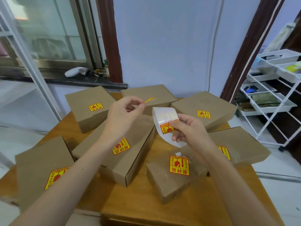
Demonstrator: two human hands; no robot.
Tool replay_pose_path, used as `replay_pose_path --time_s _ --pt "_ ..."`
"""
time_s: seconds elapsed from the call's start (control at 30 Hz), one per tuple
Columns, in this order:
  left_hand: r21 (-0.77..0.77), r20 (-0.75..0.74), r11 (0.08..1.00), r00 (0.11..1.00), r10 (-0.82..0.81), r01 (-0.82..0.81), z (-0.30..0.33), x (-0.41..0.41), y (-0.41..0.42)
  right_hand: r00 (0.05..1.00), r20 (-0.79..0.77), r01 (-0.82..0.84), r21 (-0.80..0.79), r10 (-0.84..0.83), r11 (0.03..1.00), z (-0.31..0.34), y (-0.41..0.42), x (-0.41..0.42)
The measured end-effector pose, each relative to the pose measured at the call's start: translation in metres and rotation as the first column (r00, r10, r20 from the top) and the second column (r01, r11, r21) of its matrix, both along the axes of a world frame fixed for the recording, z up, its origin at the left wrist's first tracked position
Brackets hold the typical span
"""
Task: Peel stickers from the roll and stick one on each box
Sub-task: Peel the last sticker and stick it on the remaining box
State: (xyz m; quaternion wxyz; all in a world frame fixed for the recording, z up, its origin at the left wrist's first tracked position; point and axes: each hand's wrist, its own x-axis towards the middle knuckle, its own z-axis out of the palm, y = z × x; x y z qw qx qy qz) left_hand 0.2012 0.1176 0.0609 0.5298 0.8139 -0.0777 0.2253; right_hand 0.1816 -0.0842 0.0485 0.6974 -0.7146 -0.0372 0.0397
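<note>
Several brown cardboard boxes lie on a wooden table (140, 204). Most carry a yellow-and-red sticker on top, such as the near box (164, 181) and the middle box (130, 154). The far middle box (161, 93) shows no sticker on its top. My left hand (123, 116) pinches a peeled yellow sticker (149, 100) by its edge, held up above that far box. My right hand (187, 129) grips the white sticker roll (164, 118), its thumb on a sticker, with a strip of bare backing paper (176, 142) hanging below.
A white wire rack (273, 101) with trays stands to the right of the table. A window sill (78, 79) with small items runs behind on the left. A plain wall is straight ahead.
</note>
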Motion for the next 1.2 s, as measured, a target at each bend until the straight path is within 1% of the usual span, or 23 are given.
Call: replay_pose_path --time_s 0.2,0.3,0.43,0.5,0.6,0.8,0.93,1.03,1.13,1.2 --pt "0.175 -0.037 0.982 0.996 0.079 -0.071 -0.011 0.059 0.013 0.999 -0.026 0.030 -0.027 -0.030 0.999 -0.010 0.002 0.022" --pt "0.282 -0.052 0.954 0.991 0.120 -0.101 -0.021 0.087 0.019 0.999 -0.027 0.021 -0.041 -0.022 0.999 -0.013 0.003 0.032" --pt "0.483 -0.053 0.867 0.985 0.167 -0.120 -0.033 0.122 0.024 1.000 -0.023 0.010 -0.037 -0.010 0.999 -0.017 0.003 0.041" --pt "0.560 -0.070 0.821 0.980 0.185 -0.115 -0.038 0.133 0.026 1.000 -0.022 0.010 -0.029 -0.010 1.000 -0.019 0.003 0.043" --pt "0.651 -0.058 0.750 0.978 0.201 -0.116 -0.046 0.142 0.025 1.000 -0.023 0.015 -0.028 -0.015 1.000 -0.022 0.004 0.047" --pt "0.670 -0.059 0.736 0.981 0.187 -0.100 -0.048 0.146 0.026 1.000 -0.022 0.018 -0.006 -0.018 1.000 -0.022 0.005 0.049" --pt "0.663 -0.114 0.748 0.982 0.152 -0.039 -0.046 0.149 0.027 1.000 -0.020 0.023 -0.001 -0.023 1.000 -0.022 0.004 0.049" --pt "0.646 -0.184 0.761 0.979 0.089 0.052 -0.047 0.149 0.028 1.000 -0.014 0.024 -0.005 -0.024 1.000 -0.022 0.003 0.048" --pt "0.677 -0.228 0.711 0.973 -0.040 0.189 -0.051 0.144 0.024 0.999 -0.019 0.030 0.012 -0.029 0.999 -0.021 0.000 0.046" --pt "0.706 -0.240 0.670 0.967 -0.080 0.231 -0.052 0.140 0.022 0.999 -0.023 0.032 0.029 -0.032 0.999 -0.020 -0.003 0.045"
